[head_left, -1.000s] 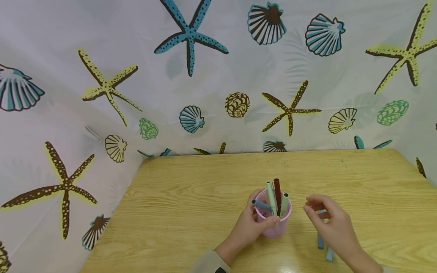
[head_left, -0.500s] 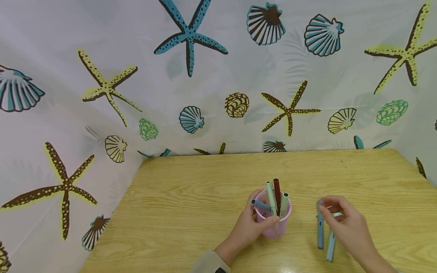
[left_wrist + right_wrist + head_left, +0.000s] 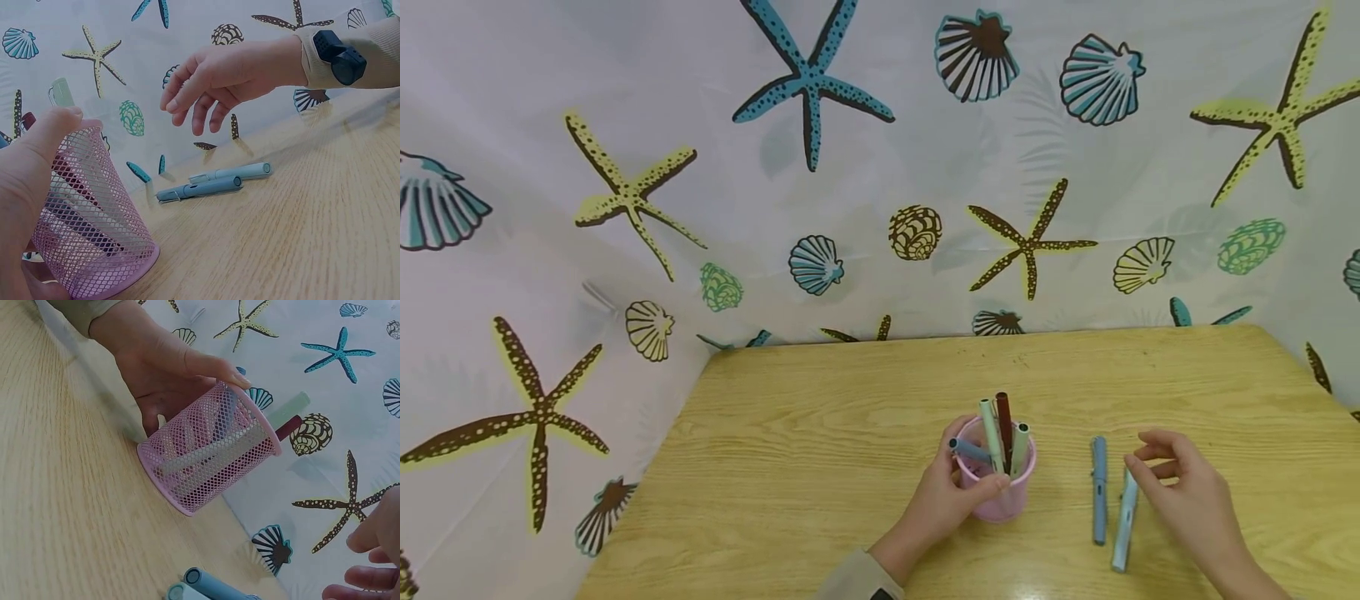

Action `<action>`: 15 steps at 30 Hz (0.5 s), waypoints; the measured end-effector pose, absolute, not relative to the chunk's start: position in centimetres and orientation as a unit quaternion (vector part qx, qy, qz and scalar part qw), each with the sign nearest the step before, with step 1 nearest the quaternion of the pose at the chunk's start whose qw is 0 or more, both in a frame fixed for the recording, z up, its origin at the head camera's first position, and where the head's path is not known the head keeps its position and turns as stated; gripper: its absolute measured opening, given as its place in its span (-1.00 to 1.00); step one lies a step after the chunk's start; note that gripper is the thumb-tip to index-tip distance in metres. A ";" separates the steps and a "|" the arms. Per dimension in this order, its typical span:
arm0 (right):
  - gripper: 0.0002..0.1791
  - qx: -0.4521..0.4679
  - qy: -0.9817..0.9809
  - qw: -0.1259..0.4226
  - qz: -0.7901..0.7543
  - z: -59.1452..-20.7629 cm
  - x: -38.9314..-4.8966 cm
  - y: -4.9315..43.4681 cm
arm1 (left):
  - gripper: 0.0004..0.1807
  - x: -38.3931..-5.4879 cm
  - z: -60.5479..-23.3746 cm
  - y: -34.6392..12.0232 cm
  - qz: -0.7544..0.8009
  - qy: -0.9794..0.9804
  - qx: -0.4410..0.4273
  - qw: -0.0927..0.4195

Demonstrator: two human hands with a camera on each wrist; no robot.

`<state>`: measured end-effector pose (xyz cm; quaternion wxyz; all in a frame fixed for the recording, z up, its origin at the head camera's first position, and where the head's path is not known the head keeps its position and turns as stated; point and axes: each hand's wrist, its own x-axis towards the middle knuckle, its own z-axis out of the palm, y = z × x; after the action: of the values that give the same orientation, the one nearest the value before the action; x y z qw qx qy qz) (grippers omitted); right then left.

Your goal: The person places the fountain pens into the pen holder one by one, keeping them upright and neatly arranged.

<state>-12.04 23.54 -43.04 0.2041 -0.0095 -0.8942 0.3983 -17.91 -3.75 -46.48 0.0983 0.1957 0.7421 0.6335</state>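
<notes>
My left hand [image 3: 942,492] grips a pink mesh pen cup [image 3: 206,450] that stands upright on the table, its thumb at the rim. Inside the cup lean a dark red pen [image 3: 1004,421], two pale green pens [image 3: 991,429] and a blue one [image 3: 972,451]. To the right, a darker blue pen [image 3: 1099,492] and a light blue pen [image 3: 1124,525] lie side by side on the wood. My right hand [image 3: 1187,492] hovers over the table just right of the light blue pen, fingers loosely bent and holding nothing; the left wrist view shows it raised above both pens.
The wooden table [image 3: 820,433] reaches back to a white cloth [image 3: 865,167] printed with starfish and shells, which also hangs at both sides. A dark device [image 3: 340,56] is strapped on the right wrist.
My right hand has moved right, away from the cup and past the two loose pens, which now show more fully. My left hand keeps its hold on the cup.
</notes>
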 end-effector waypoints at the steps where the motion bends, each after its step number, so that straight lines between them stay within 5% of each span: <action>1: -0.63 -0.016 -0.898 0.190 0.396 -43.1 -12.1 23.6 | -0.22 -17.9 -46.5 -3.8 0.632 0.744 0.195 0.097; 9: -0.34 -0.063 -0.920 0.017 0.386 -43.5 -12.6 24.7 | -0.21 -17.9 -46.4 -3.8 0.639 0.739 0.190 0.101; 15: -0.31 -0.068 -0.930 -0.024 0.360 -43.9 -13.2 25.1 | -0.21 -18.0 -46.5 -3.8 0.645 0.733 0.189 0.105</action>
<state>-13.22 25.09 -43.87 -0.0244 -0.0681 -0.9303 0.3595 -18.00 -3.81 -46.54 0.1050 0.1893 0.7331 0.6448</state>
